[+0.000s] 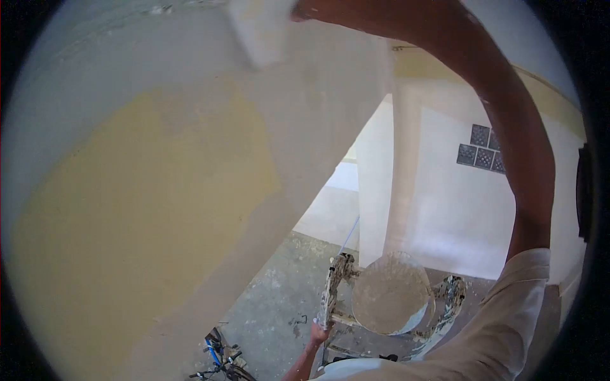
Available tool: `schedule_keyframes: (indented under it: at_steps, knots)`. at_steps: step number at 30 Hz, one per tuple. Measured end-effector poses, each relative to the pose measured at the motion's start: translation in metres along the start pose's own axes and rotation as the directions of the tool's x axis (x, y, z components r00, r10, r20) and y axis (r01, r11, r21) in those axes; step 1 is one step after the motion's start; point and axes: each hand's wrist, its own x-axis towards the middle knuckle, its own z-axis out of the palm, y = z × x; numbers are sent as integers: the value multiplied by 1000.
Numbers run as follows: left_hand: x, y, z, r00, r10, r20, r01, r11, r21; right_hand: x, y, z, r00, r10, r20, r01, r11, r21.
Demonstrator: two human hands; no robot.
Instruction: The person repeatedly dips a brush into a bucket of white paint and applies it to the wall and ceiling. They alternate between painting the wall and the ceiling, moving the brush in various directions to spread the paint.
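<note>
My right hand (pixel 304 10) is raised to the top edge of the view, mostly cut off. Against it is a broad whitish blade (pixel 260 35), blurred and pressed to or very near the wall; it looks like a putty knife, and its handle is hidden. The wall (pixel 159 190) has a yellow patch framed by pale grey-white coating. Low in the view, my left hand (pixel 321 331) is closed around the paint-spattered ladder (pixel 330 286). Beside that hand, a round bucket (pixel 391 295) with a crusted whitish surface sits at the ladder top.
Far below, a bicycle (pixel 219 355) with a blue frame stands on the stained concrete floor (pixel 273 286). The wall ends in a slanted edge, beyond which are a white pillar (pixel 376 184) and a far wall with dark patterned vent blocks (pixel 484 155).
</note>
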Motion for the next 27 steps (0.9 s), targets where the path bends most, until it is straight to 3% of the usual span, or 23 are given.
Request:
schedule_keyframes:
  at_steps: [2,4,5,6,8,9,10,12,14,15,16,18,19,20,21,22,23,24,26,27]
  knots:
    - [1,-4,0,998,-40,51,39,999,11,-6,12,-7,996,-74,-49,75,997,7]
    - [7,-6,2,985,160,-68,-158,987,39,-12,25,-14,984,-142,-105,144,990,8]
    - [3,-6,5,998,23,-66,-26,998,-52,-16,31,-16,976,-176,-129,179,984,13]
    - [1,-11,5,998,25,-54,-27,999,-42,-20,36,-18,965,-211,-154,216,976,18]
    - [-6,-29,8,973,-226,50,227,974,-5,-24,42,-19,933,-288,-214,302,953,32]
    - [-4,-26,9,993,-120,3,120,992,-48,-22,43,-20,909,-333,-253,353,935,37]
    - [-4,-22,8,992,-123,-11,122,991,-48,-19,42,-20,877,-378,-295,407,913,40]
    - [-4,-14,7,996,-11,-85,18,997,73,-10,35,-20,797,-466,-385,520,853,43]
    - [-2,-11,3,997,-58,-50,61,996,68,0,28,-20,695,-542,-473,627,778,30]
    - [-2,-10,4,995,-96,10,95,993,67,4,29,5,732,-377,-568,473,881,24]
    - [-1,-8,5,995,-96,-4,96,993,62,6,31,34,722,-381,-577,481,876,24]
    - [0,-4,4,996,-78,-51,75,995,-60,6,36,75,603,-168,-780,298,954,25]
    - [0,-10,6,995,-77,-61,73,995,-61,0,35,63,940,48,-338,125,873,472]
    - [-1,-15,8,996,-35,-80,32,999,-30,-6,34,51,964,80,255,-241,668,704]
    - [0,-19,10,995,6,-99,-6,1000,0,-12,47,91,996,83,-42,-40,789,613]
    - [0,-16,8,994,1,-112,-1,1000,-1,-18,62,133,943,38,-331,124,882,455]
    - [0,-10,4,997,-14,-82,17,999,33,-16,70,129,998,55,-12,-39,841,540]
    - [-3,-7,4,998,-32,-52,36,997,65,-14,78,127,950,40,310,-217,797,563]
    - [-5,-7,5,996,-90,-20,90,995,30,-28,125,209,990,-139,-35,144,966,214]
    - [-6,-11,6,991,-134,22,134,991,2,-25,113,188,979,109,175,-147,964,221]
